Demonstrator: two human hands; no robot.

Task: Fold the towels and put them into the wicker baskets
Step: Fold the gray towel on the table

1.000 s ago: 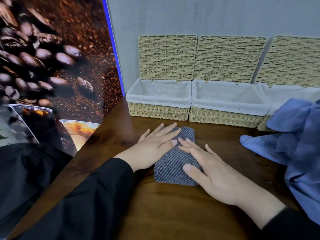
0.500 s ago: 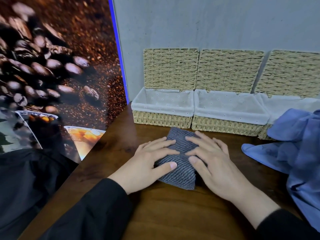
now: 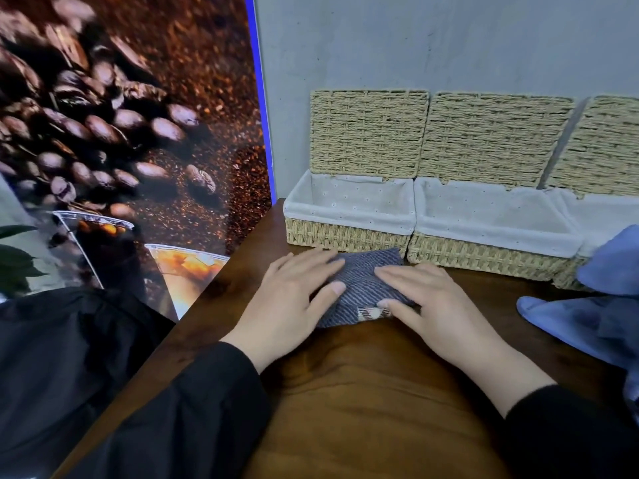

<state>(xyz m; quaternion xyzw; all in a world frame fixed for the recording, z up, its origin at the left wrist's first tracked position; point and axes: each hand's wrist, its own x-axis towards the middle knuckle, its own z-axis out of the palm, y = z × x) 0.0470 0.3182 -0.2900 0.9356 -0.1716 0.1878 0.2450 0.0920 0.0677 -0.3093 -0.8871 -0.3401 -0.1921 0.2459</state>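
Both arms wear long black sleeves of a smooth, matte fabric. The left sleeve (image 3: 186, 409) is loose and roomy, bunching in soft folds along the forearm, and ends in a plain cuff at the wrist. The right sleeve (image 3: 567, 430) ends in a plain cuff partway up the forearm. The left hand (image 3: 294, 299) and right hand (image 3: 435, 312) are bare: no gloves, rings or watch show.

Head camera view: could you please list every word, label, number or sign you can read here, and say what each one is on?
No readable text anywhere.
Small tag on the folded grey towel: a pattern only, too small and blurred to read.
Coffee poster: beans and drinks pictured, no words visible.
Wicker baskets and blue towel: no labels visible.
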